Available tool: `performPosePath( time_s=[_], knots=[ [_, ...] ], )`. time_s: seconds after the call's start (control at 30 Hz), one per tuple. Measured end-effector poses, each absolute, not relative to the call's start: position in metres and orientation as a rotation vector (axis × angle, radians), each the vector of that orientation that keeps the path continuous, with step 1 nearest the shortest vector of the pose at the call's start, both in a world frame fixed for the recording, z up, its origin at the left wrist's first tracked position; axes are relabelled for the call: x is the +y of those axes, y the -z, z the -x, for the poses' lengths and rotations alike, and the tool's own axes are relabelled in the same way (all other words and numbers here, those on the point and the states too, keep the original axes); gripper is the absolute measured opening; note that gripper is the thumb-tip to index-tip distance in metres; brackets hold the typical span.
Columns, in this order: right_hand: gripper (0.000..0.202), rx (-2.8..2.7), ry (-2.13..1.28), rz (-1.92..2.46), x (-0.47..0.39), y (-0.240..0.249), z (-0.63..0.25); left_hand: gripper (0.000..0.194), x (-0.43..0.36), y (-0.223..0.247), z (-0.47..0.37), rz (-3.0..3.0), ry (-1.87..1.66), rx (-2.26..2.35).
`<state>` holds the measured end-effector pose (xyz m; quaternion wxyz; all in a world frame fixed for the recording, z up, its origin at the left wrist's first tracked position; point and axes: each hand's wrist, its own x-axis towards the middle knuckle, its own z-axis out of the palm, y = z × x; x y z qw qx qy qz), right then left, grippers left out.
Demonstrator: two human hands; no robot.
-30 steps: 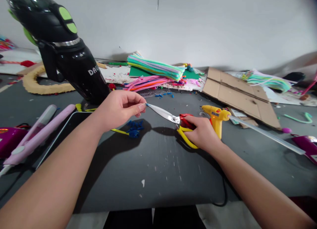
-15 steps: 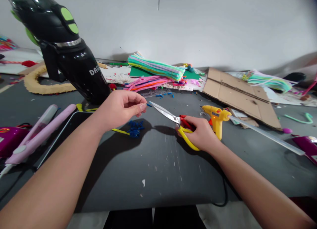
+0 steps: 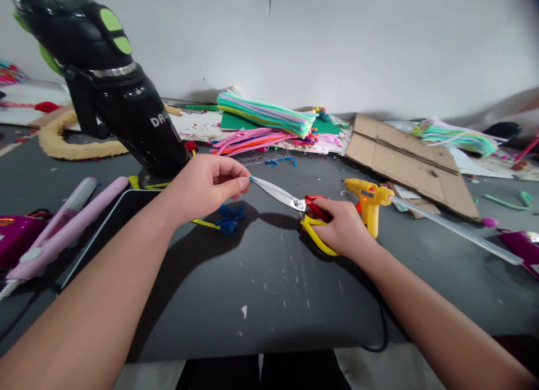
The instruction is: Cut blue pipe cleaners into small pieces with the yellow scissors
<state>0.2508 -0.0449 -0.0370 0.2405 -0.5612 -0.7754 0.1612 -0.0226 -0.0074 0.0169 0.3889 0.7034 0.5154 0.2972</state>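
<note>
My left hand (image 3: 214, 182) pinches a tiny blue piece (image 3: 251, 178), mostly hidden by the fingertips; its kind is too small to make out. The tips of the scissors (image 3: 280, 194) meet that piece right at my fingers. My right hand (image 3: 343, 224) grips the scissors by their red and yellow handles, and the blades look closed. Below my left hand, on the table, lies a blue fuzzy cluster (image 3: 229, 224) on a yellow stem (image 3: 204, 224).
A black bottle (image 3: 130, 109) stands at left, near a pink hair straightener (image 3: 76, 227) and a tablet (image 3: 105, 227). Right of the scissors is a yellow glue gun (image 3: 370, 202). Pipe cleaners (image 3: 265, 113), blue snippets (image 3: 280, 161) and cardboard (image 3: 408, 165) lie toward the wall.
The scissor blades have closed and their tips have shifted slightly left onto the blue piece at my left fingertips. Less blue shows now. My left hand has hardly moved.
</note>
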Motion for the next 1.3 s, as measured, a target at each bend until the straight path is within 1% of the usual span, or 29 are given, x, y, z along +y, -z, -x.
performPosePath(
  time_s=[0.13, 0.3, 0.37, 0.47, 0.57, 0.77, 1.0, 1.17, 1.23, 1.3],
  knots=[
    [0.021, -2.120, -0.378, 1.587, -0.046, 0.037, -0.252, 0.022, -0.008, -0.017, 0.022, -1.767, -0.760, 1.306],
    [0.020, -2.095, -0.266, 1.656, -0.047, 0.037, -0.252, 0.020, -0.008, -0.016, 0.021, -1.733, -0.748, 1.301],
    [0.020, -2.065, -0.306, 1.648, -0.047, 0.037, -0.251, 0.021, -0.007, -0.016, 0.022, -1.728, -0.748, 1.286],
    [0.015, -2.019, -0.501, 1.610, -0.046, 0.038, -0.251, 0.022, -0.005, -0.016, 0.026, -1.725, -0.728, 1.294],
    [0.011, -1.977, -0.576, 1.610, -0.046, 0.038, -0.251, 0.023, -0.001, -0.015, 0.033, -1.796, -0.631, 1.350],
    [0.015, -1.972, -0.569, 1.606, -0.044, 0.038, -0.252, 0.022, 0.007, -0.009, 0.047, -2.015, -0.277, 1.421],
    [0.016, -2.001, -0.594, 1.580, -0.043, 0.038, -0.251, 0.027, 0.010, 0.003, 0.049, -2.067, -0.158, 1.510],
    [0.020, -1.998, -0.601, 1.566, -0.042, 0.038, -0.251, 0.035, 0.011, 0.003, 0.049, -2.169, -0.235, 1.675],
    [0.019, -1.996, -0.606, 1.562, -0.041, 0.039, -0.251, 0.032, 0.011, 0.000, 0.048, -2.179, -0.350, 1.720],
    [0.020, -1.986, -0.601, 1.571, -0.041, 0.039, -0.249, 0.025, 0.011, -0.002, 0.047, -2.177, -0.507, 1.726]
  ],
)
